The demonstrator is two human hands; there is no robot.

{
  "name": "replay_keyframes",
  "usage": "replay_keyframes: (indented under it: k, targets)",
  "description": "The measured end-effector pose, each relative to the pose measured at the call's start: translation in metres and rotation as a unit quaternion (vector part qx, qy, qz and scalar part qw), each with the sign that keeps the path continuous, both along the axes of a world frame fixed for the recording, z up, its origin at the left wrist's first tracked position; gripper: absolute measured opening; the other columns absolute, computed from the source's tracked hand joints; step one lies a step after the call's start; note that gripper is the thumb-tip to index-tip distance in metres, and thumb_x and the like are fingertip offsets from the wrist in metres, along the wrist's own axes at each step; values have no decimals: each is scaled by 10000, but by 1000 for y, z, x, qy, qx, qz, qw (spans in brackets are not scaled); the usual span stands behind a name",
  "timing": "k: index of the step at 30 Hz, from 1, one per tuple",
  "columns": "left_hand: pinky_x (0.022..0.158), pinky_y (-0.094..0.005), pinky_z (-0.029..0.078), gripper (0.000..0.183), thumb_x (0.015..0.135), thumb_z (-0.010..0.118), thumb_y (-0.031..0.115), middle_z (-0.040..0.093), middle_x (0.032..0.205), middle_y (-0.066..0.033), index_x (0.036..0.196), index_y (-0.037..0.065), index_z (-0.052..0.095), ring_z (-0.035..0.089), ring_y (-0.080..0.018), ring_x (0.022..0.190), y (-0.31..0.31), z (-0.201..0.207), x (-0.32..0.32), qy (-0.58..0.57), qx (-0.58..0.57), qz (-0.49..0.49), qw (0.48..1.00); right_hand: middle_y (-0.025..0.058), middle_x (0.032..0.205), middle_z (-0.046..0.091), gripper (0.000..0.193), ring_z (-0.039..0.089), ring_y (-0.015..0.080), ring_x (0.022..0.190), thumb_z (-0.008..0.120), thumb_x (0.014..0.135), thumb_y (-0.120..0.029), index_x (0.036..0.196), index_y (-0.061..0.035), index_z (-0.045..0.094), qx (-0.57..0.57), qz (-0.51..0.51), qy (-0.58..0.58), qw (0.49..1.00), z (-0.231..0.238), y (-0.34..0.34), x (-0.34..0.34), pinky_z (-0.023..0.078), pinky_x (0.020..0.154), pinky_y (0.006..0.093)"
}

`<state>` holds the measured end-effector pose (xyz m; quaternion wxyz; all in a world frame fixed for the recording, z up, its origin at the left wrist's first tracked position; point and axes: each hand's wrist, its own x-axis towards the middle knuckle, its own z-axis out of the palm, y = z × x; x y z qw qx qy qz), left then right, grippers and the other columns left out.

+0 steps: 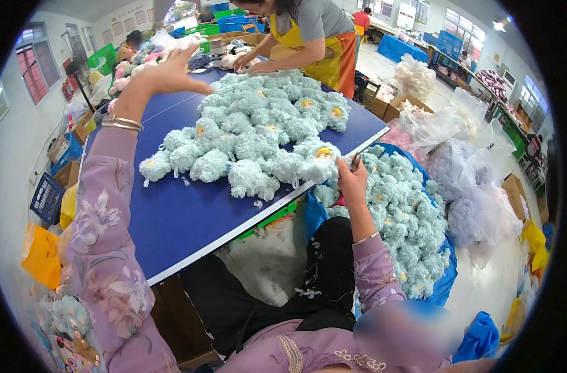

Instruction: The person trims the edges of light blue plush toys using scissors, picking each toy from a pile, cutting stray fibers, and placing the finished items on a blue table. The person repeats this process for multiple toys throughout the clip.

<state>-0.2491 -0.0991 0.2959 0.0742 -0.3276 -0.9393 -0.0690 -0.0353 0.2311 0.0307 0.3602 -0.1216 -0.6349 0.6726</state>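
My left hand (171, 76) is raised over the far left of the blue table, fingers spread and nothing in them. At the table's right edge my right hand (353, 181) is closed around a pair of scissors (356, 163), of which only a small dark metal part shows. Right beside those fingers lies a fluffy pale-teal plush toy (317, 163) with a small yellow-haired face; whether they touch it I cannot tell. It borders a wide heap of similar plush toys (252, 118), several with white loops.
The blue table (178, 233) has a white edge. Below its right side a blue sack (448, 273) is full of more teal toys. Clear bags of fluffy pieces (473, 186) stand farther right. Across the table a co-worker in a yellow apron (324, 62) reaches onto it.
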Motion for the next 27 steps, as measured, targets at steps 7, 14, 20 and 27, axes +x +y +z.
replay_keyframes:
  k: [7,14,20,27]
  targets:
    - [641,-389,499,586,626,761,309,536,1140,-242,1104,58,532,587,-319,826,-17,-234,-55,-192,81,44,977,-45,627,521,147,438,36,476,665,884,-166,928,-56,578,-40,-41,-29,998,-26,10,12,318,420,217]
    - [556,-378,435,156,679,616,90,521,594,-104,674,34,470,501,-229,566,-2,-233,-79,-110,131,-56,984,-48,651,533,138,456,26,510,662,886,-143,917,-56,560,-27,-25,-49,998,-32,-3,12,338,440,209]
    - [487,-317,336,204,697,605,79,416,571,-9,624,51,416,390,-106,551,46,-151,-24,-178,145,-118,966,-32,731,560,176,480,24,573,679,876,-151,929,-49,546,-52,13,-59,997,-34,-25,18,361,478,206]
    - [510,-222,402,218,796,569,52,468,607,22,659,88,403,498,-51,558,113,12,29,-28,259,-242,935,-50,750,505,204,441,22,665,681,878,-171,939,-51,528,-28,131,-37,990,-10,-50,-7,352,573,221]
